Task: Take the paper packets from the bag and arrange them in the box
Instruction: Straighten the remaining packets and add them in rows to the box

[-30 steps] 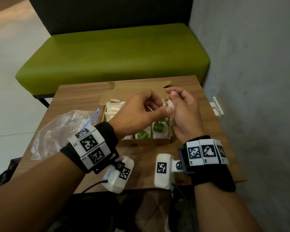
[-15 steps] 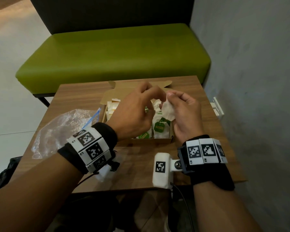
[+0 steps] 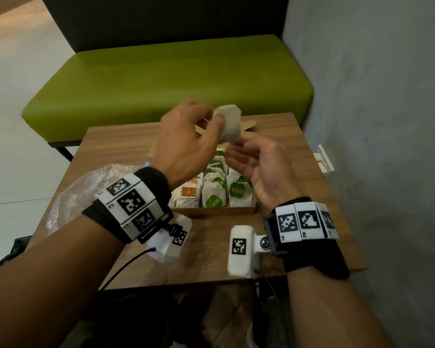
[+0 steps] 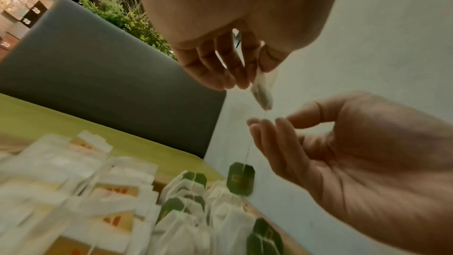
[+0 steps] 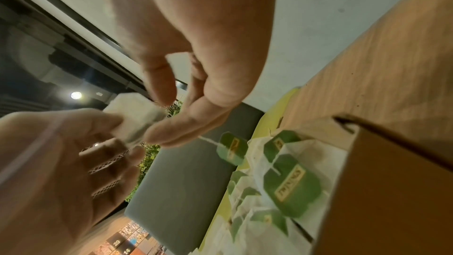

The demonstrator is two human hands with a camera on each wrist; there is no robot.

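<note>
Head view: left hand [image 3: 186, 139] pinches white packet [image 3: 228, 125], green tag [image 4: 240, 178] dangling.

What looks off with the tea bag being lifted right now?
The tea bag pinched in the left hand has its string unwound: its green tag dangles loose over the box, unlike the packed bags' tags lying against their pouches.

Green bench [image 3: 161, 79] behind wooden table [image 3: 281, 146]
</note>
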